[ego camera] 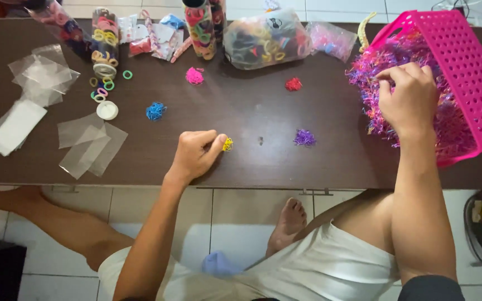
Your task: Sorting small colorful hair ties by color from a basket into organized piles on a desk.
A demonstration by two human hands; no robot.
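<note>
A small yellow clump of tiny bands is being pinched between thumb and forefinger of the nearly closed left hand and pressed onto the brown tabletop, while the right hand, fingers curled shut, is being dug into the mixed tangle filling the pink basket; whether anything is being gripped there cannot be told. Four sorted clumps are already lying apart on the tabletop, blue, pink, red and purple, yet the basket is still being left heaped, so most of the sorting is judged undone.
</note>
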